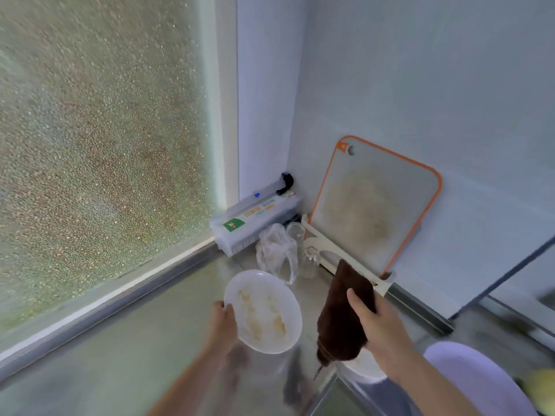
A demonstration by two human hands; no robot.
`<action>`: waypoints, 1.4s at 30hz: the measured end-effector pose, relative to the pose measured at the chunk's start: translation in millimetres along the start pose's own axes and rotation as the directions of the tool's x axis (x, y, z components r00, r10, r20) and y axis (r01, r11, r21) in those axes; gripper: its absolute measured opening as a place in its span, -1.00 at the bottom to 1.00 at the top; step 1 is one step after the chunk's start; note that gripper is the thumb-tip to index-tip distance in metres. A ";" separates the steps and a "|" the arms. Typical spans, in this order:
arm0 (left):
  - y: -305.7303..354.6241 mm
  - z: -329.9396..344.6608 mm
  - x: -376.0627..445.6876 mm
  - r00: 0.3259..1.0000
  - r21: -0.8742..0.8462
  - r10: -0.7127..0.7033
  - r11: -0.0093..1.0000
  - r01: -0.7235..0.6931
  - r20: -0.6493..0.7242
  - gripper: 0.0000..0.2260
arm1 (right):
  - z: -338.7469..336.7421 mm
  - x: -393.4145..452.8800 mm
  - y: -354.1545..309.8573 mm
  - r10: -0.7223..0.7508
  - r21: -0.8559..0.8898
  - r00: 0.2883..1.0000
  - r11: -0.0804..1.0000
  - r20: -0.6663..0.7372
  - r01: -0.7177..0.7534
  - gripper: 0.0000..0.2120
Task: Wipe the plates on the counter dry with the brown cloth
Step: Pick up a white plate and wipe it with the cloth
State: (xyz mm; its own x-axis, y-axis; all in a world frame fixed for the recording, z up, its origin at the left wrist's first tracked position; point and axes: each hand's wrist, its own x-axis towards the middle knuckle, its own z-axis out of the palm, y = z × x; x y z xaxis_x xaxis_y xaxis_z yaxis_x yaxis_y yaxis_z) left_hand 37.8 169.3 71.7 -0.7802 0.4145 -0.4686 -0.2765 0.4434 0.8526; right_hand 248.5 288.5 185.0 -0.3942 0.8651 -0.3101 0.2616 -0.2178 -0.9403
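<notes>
Brown cloth point(345, 319) hung bunched in the right hand point(380, 322), fingers clenched around it, long axis running up and down. White plate point(262, 310) was lifted off the counter point(120, 349), tilted, left hand point(223, 321) pinching its left rim. So the plate sat just left of the cloth, face open toward it. Easy swipe across, I'd guess.

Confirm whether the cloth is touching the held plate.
No: the cloth hangs from the right hand, apart from the plate.

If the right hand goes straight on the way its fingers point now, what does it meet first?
Probably the cutting-board stand, then the cutting board. The right hand, holding the brown cloth, points up-left toward them; depth is unclear.
</notes>
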 end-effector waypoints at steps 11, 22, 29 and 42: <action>89.8 -29.5 -114.2 0.962 -0.312 0.257 0.925 -0.216 0.095 -0.70 | 44.6 -51.9 -41.0 -0.547 -0.722 0.742 0.320 0.387 0.613 -0.54; 138.1 -41.5 -190.8 0.852 -0.496 0.342 0.861 -0.114 0.397 -0.73 | 45.0 -88.1 -75.3 -0.686 -0.853 0.706 0.250 0.177 0.457 -0.52; 150.9 -42.4 -207.9 0.829 -0.573 0.313 0.819 0.011 0.464 -0.63 | 15.5 -116.3 -77.6 -0.754 -0.772 0.499 -0.015 0.426 0.636 -0.50; 172.3 -26.3 -236.9 0.758 -0.532 0.398 0.843 -0.081 0.516 -0.66 | -18.9 -89.8 -100.6 -0.877 -0.892 0.480 0.210 0.010 0.401 -0.59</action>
State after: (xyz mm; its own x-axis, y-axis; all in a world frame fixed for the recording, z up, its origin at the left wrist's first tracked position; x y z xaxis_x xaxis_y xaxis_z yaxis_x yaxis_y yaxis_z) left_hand 160.3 126.6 335.7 -0.4124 0.9009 -0.1351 -0.4684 -0.0825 0.8797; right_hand 274.2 241.2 310.1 -0.4272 0.6016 0.6749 0.6820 0.7045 -0.1963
